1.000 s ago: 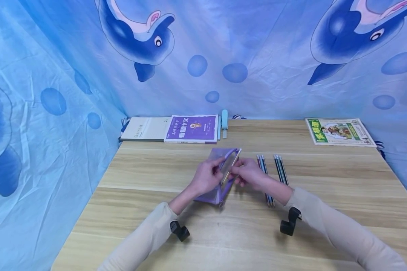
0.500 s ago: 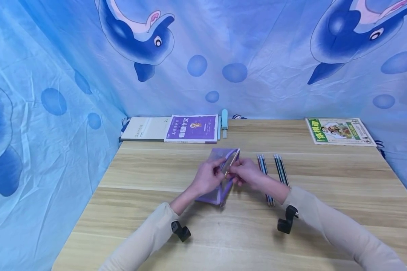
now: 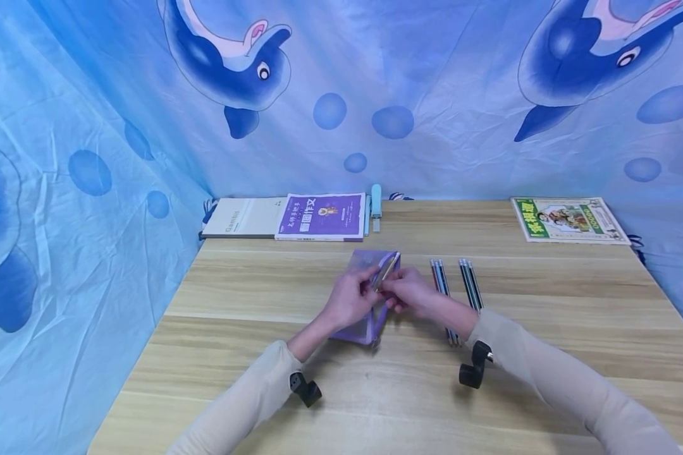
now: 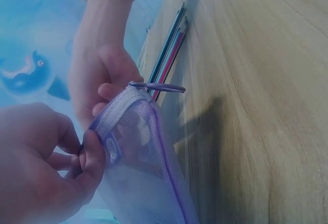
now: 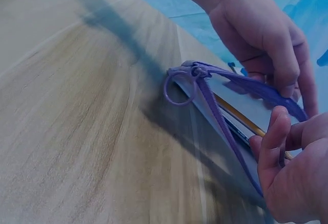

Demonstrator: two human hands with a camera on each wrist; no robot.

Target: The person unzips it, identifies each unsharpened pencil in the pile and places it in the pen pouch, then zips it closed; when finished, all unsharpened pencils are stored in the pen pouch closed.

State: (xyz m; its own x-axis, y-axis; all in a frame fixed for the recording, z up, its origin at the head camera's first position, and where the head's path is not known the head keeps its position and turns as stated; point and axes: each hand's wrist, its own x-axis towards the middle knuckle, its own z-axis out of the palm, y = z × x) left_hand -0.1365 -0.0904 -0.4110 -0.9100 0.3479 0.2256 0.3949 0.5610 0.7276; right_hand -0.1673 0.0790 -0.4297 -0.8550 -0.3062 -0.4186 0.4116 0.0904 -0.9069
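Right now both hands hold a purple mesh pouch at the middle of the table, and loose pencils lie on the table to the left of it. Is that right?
One detail is wrong: the pencils lie to the right of the purple mesh pouch, not the left, as the head view shows. The rest holds: the left hand and right hand hold the pouch at the middle of the table.

Purple mesh pouch [image 3: 370, 316]: middle hidden behind both hands in the head view; lower end cut off by the bottom edge at the left wrist. Contents only partly legible at the right wrist (one yellowish pencil [image 5: 241, 117] shows, the rest a dark blur). Left hand [image 4: 36, 167] cropped by the frame's left and bottom edges. Right hand [image 5: 294, 175] cropped at the corner. Print on the green-covered book [image 3: 569, 220] too small to read. Loose pencils [image 3: 452, 287]: near tips hidden behind the right forearm.
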